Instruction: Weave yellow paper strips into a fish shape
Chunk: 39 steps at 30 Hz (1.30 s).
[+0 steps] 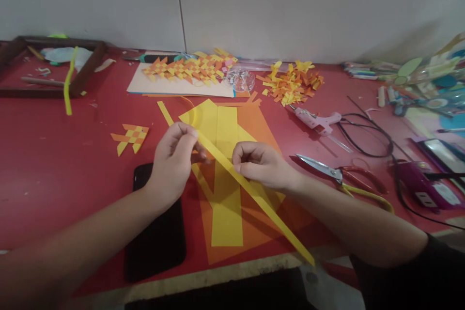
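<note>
A long, narrow yellow paper strip (271, 211) slants down to the right above the sheets. Near its upper end, my left hand (173, 157) pinches it between thumb and fingers. My right hand (264, 165) is closed at the strip's edge a little lower down, with the fingertips partly hidden. Beneath both hands are a yellow paper piece (227, 225) and a larger orange sheet (254, 118). A small woven fish of yellow and orange paper (131, 138) lies to the left of my left hand.
A black phone (156, 237) lies under my left forearm. Scissors (323, 167), a pink glue gun (316, 120) and its cable are at right. Behind stand a heap of folded paper pieces (294, 85), several woven fish (189, 69) and a brown frame (83, 80).
</note>
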Each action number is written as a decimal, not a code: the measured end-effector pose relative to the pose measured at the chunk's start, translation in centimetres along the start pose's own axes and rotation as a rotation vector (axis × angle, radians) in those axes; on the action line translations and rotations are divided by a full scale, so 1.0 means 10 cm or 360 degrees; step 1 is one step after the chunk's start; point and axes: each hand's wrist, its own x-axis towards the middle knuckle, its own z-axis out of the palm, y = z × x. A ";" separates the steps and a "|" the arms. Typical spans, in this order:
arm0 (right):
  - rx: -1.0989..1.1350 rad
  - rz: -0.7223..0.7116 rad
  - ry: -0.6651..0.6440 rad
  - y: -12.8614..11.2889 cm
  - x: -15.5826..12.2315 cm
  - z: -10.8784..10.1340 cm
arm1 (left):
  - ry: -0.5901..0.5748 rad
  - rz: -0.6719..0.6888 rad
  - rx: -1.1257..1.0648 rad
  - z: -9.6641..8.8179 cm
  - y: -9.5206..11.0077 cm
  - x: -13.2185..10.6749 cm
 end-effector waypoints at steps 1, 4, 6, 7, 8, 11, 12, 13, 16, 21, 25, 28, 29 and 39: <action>-0.0015 0.0031 0.0012 0.00 0.00 0.00 | 0.0041 -0.0044 -0.0065 0.00 0.01 0.02; 0.0003 0.0074 0.0074 -0.02 -0.01 0.01 | 0.0021 -0.0178 -0.0170 0.03 0.04 0.02; 0.0054 0.0076 0.0117 -0.02 -0.01 0.01 | -0.0149 -0.0250 -0.0105 0.04 0.06 -0.01; 0.0074 0.0068 0.0132 -0.02 -0.01 0.01 | -0.0283 -0.0288 -0.0009 0.04 0.05 -0.03; 0.0083 0.0057 0.0137 -0.02 -0.02 0.01 | -0.0424 -0.0315 0.0114 0.04 0.05 -0.04; 0.0062 0.0016 0.0091 0.01 -0.02 0.01 | -0.0684 -0.0327 0.0505 0.01 0.02 -0.08; 0.0056 0.0004 0.0070 0.02 -0.02 0.01 | -0.0702 -0.0325 0.0601 0.00 0.01 -0.09; 0.0054 -0.0002 0.0050 0.03 -0.02 0.00 | -0.0700 -0.0328 0.0662 -0.01 0.00 -0.09; 0.0084 -0.0019 0.0015 0.05 -0.02 0.00 | -0.0696 -0.0353 0.0663 -0.01 -0.02 -0.08; 0.0110 -0.0017 0.0010 0.03 -0.02 0.02 | -0.0596 -0.0265 0.0602 0.01 0.01 -0.09; 0.0047 0.0014 0.0014 0.00 -0.02 0.03 | -0.0420 -0.0125 0.0549 0.03 0.02 -0.09; 0.0071 0.0017 0.0004 -0.01 -0.02 0.03 | -0.0173 -0.0057 0.0310 0.02 0.00 -0.06; 0.0079 0.0021 0.0004 -0.01 -0.02 0.03 | -0.0086 -0.0051 0.0208 0.02 -0.01 -0.05; 0.0138 0.0059 0.0098 0.03 -0.03 0.02 | -0.0679 -0.0247 0.0628 0.00 0.01 -0.08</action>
